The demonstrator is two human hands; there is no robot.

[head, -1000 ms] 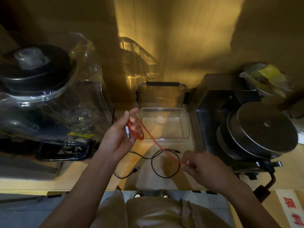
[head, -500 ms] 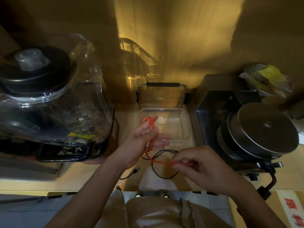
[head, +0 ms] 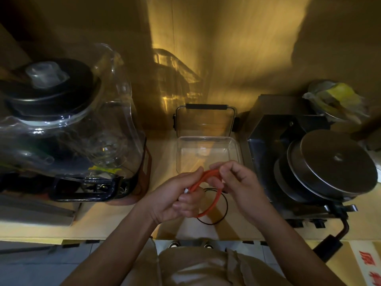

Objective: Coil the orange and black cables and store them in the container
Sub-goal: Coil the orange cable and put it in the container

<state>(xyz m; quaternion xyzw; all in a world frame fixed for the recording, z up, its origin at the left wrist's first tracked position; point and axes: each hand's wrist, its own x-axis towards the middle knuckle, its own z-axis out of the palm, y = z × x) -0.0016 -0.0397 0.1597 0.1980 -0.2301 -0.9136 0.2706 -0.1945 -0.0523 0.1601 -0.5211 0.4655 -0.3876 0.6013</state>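
The orange cable (head: 214,200) is gathered into loops between both hands, just above the counter. My left hand (head: 177,198) grips the loops from the left, with a white plug end peeking out by its fingers. My right hand (head: 237,180) pinches the top of the coil. Beneath the hands, the thin black cable (head: 225,211) lies in a loose loop on the counter, partly hidden. The clear rectangular container (head: 235,145) stands open and empty just behind the hands, its lid (head: 206,107) tilted up against the wall.
A large clear blender jug with a black lid (head: 61,120) fills the left side. On the right a metal appliance (head: 288,129) holds round steel lids (head: 338,166). A bowl with yellow wrapping (head: 338,100) sits at the back right. The counter's front edge (head: 103,237) runs below my hands.
My hands have come together over the counter. The orange cable, stretched between them before, is now bunched into loops held by both hands.
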